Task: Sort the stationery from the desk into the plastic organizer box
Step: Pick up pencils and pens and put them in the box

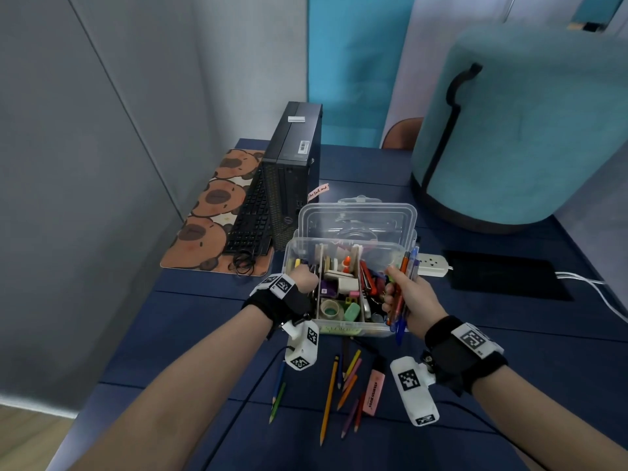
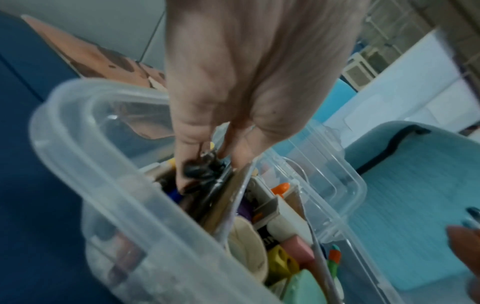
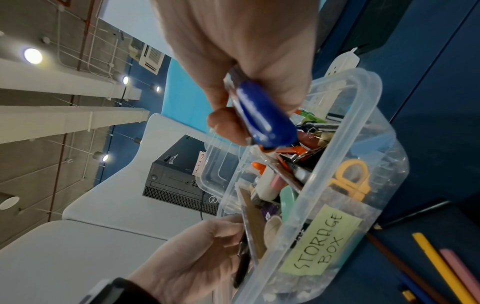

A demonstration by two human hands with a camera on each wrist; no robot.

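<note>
The clear plastic organizer box (image 1: 343, 329) stands open mid-desk, split into compartments full of tape, erasers, clips and scissors. My left hand (image 1: 304, 278) reaches into its left compartment. In the left wrist view its fingers (image 2: 187, 148) pinch the tops of black pens (image 2: 202, 170) standing inside the box (image 2: 78, 144). My right hand (image 1: 399, 294) hovers over the box's right end and grips a bundle of pens (image 1: 402, 277), orange and blue. The blue pen (image 3: 262, 117) sticks out of my right hand (image 3: 226, 123) above the labelled box (image 3: 363, 82).
Several coloured pencils (image 1: 329, 399) and a pink highlighter (image 1: 373, 385) lie on the blue desk in front of the box. A computer tower (image 1: 292, 175), keyboard (image 1: 251, 219) and mouse mat (image 1: 210, 212) sit behind left. A white power strip (image 1: 433, 265) lies right of the box, below a teal chair (image 1: 520, 130).
</note>
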